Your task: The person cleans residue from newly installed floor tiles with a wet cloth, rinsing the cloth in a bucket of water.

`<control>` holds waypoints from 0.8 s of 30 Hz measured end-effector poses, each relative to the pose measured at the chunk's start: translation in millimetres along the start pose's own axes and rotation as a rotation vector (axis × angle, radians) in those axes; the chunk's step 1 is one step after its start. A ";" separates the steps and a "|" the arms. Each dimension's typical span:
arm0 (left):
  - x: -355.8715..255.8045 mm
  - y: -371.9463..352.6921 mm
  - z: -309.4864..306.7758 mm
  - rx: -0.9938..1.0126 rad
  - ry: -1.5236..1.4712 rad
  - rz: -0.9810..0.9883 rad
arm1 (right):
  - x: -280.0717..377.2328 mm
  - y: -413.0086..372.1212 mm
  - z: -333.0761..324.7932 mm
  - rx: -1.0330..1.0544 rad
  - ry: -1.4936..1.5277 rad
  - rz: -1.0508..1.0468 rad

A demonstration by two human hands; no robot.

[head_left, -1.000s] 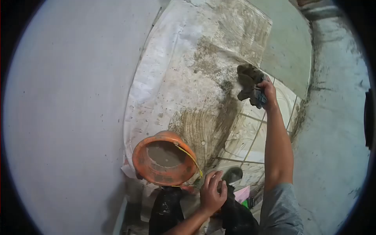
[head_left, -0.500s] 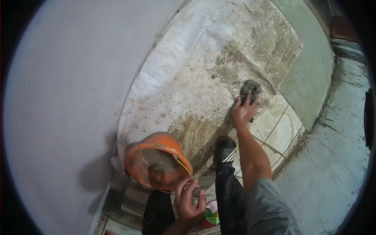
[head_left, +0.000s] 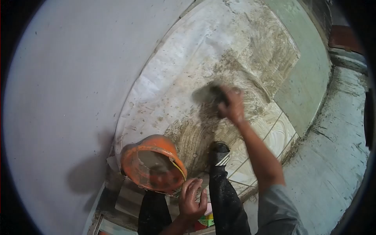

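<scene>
My right hand (head_left: 234,105) is closed on a grey, dirty rag (head_left: 214,94), smeared by motion, over the mortar-streaked floor (head_left: 203,121). It could also be a sponge; its outline is too blurred to be sure. My left hand (head_left: 191,201) is half curled with fingers apart and nothing in them, close beside the rim of an orange bucket (head_left: 152,147). The bucket is tilted toward me, has a yellow handle, and holds murky grey liquid.
My black shoe (head_left: 220,150) stands on the smeared floor. White tiles (head_left: 270,141) with dark joints lie to the right, a pale green strip (head_left: 309,74) beyond them. A plain wall (head_left: 78,78) rises at left. Colourful plastic items (head_left: 206,220) sit between my legs.
My right hand has swept left with the rag, away from the tiles and over the white floor area. My left hand has stayed near the bucket; the view has shifted slightly.
</scene>
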State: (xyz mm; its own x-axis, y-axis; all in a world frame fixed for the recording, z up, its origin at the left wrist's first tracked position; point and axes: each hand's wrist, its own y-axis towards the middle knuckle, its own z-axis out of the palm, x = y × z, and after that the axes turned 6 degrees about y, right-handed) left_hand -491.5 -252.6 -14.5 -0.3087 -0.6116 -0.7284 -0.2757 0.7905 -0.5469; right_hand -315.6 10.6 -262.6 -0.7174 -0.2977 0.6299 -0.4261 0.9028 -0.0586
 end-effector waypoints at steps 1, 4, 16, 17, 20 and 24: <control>3.5 -0.6 -4.3 0.009 0.044 0.039 | -23.0 28.5 -12.7 -0.057 0.010 0.085; 10.9 -6.1 -18.1 0.049 0.137 0.121 | -81.3 96.1 -11.4 -0.272 -0.171 0.104; 27.5 -7.1 -17.7 0.007 0.088 0.137 | 101.6 -83.3 124.2 0.654 0.019 -0.028; 28.4 -6.6 -16.9 0.005 0.078 0.144 | 94.5 -83.4 104.1 0.669 0.096 -0.018; 25.8 -10.3 -20.8 0.011 0.067 0.113 | 39.1 -45.9 33.3 0.305 0.197 -0.029; 22.0 -9.7 -28.5 0.058 0.075 0.104 | -90.7 41.2 -24.4 -0.168 -0.079 0.140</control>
State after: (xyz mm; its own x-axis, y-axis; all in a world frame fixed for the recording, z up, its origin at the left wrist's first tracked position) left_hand -521.6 -274.6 -13.5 -0.4003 -0.5252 -0.7509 -0.1866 0.8490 -0.4943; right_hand -254.7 82.3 -303.3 -0.8068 -0.1834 0.5616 -0.2265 0.9740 -0.0074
